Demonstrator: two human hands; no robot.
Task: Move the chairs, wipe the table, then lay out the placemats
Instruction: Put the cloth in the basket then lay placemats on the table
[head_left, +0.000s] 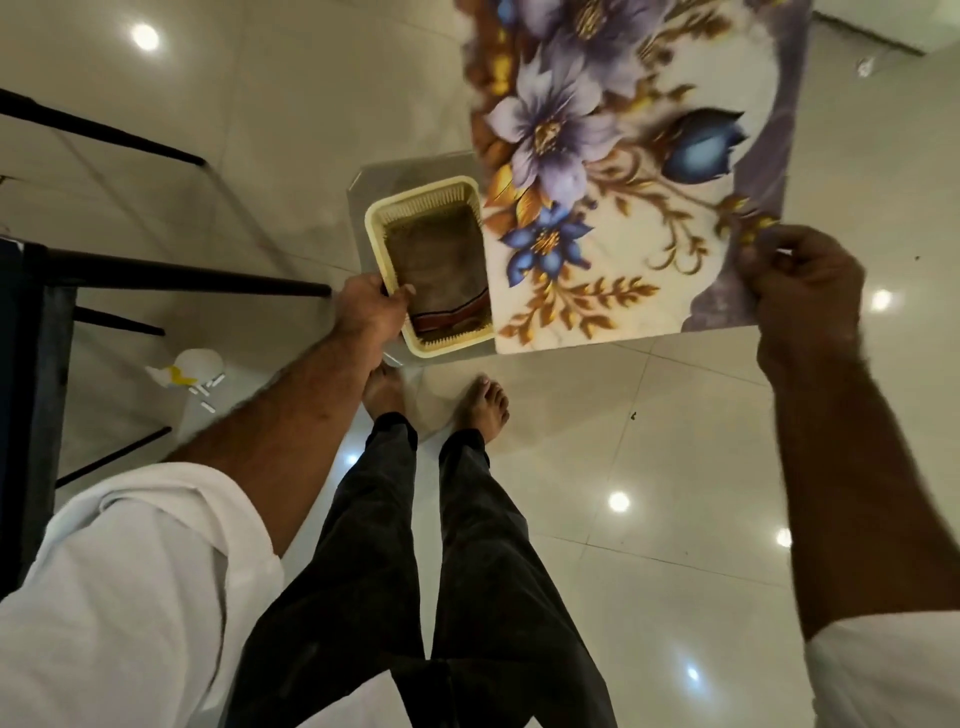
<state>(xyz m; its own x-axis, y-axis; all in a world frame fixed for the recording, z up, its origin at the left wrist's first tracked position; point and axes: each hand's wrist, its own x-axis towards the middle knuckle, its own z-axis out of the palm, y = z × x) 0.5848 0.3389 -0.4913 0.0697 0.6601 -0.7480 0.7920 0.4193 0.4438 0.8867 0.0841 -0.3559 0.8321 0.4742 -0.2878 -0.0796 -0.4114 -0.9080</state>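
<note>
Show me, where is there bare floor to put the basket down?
Bare floor lies right of the feet, below the mat. More lies beyond the basket, toward the upper left. The left side is crowded: chair legs and litter.

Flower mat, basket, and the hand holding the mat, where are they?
flower mat (623, 171): head view, on the flowery middle.
basket (423, 196): head view, on its far rim.
right hand (800, 291): head view, middle of the hand.
</note>
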